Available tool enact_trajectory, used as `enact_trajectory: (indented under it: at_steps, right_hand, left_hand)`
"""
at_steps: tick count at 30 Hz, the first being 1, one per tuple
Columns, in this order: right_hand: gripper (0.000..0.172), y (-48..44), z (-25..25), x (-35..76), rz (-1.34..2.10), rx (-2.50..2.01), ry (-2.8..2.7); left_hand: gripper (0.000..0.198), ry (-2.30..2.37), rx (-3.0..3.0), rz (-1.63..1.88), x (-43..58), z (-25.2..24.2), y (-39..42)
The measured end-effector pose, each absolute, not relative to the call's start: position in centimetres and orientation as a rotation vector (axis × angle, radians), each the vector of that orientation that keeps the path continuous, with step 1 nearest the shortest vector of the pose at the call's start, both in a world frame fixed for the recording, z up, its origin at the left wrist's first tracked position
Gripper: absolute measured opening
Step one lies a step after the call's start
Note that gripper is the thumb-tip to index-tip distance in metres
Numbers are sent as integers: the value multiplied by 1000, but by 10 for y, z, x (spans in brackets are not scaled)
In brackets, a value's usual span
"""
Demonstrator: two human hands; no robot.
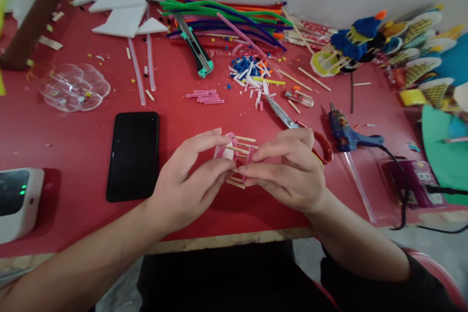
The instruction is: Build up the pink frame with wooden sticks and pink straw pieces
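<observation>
Left fingers [214,174] and right fingers [272,172] pinch a small pink-and-white frame of pale wooden sticks [236,148]; red-handled metal scissors [283,113] lie just beyond the right fingers.

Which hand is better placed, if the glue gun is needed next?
Probably the right hand: it is nearer the glue gun, though it and the left hand both hold the stick frame.

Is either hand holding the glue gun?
No, the glue gun lies on the table; the left hand and right hand hold a stick frame.
</observation>
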State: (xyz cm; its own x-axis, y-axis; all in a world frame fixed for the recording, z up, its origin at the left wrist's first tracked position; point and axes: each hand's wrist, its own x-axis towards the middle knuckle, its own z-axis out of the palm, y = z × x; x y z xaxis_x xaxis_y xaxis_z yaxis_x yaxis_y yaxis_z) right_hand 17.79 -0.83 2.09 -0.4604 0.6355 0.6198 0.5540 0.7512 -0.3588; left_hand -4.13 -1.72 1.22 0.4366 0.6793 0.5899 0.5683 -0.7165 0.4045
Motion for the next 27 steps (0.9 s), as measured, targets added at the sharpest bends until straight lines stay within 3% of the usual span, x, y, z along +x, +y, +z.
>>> enact_trajectory:
  at_steps: [27]
  right_hand:
    - [8,-10,21,180,-57,-768,-2223]
  left_hand:
    - [17,1048,2715,1237,-41,19,-18]
